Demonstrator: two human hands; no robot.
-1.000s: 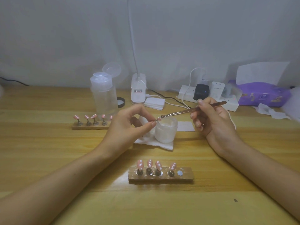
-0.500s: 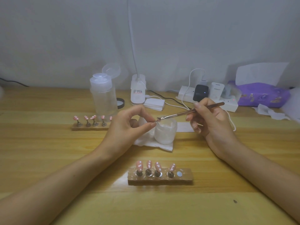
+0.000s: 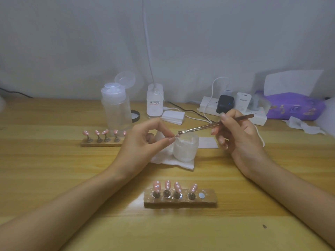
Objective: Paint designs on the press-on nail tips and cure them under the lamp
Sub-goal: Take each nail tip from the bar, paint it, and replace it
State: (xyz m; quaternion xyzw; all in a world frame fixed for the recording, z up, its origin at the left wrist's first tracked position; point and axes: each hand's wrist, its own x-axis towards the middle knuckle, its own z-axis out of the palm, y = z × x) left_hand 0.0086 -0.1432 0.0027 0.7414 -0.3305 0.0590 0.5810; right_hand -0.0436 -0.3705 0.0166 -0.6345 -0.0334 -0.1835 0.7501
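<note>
Standing pink white-dotted nail tips point(image 3: 168, 184) on the near wooden holder point(image 3: 210, 200).

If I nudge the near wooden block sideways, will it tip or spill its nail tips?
The wooden block is low and long, so it probably slides flat rather than tipping. Its four nail tips stand on thin pegs, likely top-heavy; a jerk might topple them.

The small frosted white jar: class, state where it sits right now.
In the head view, the small frosted white jar stands mid-desk on a white tissue, between the left hand and right hand, under the tip of the thin brush.
</note>
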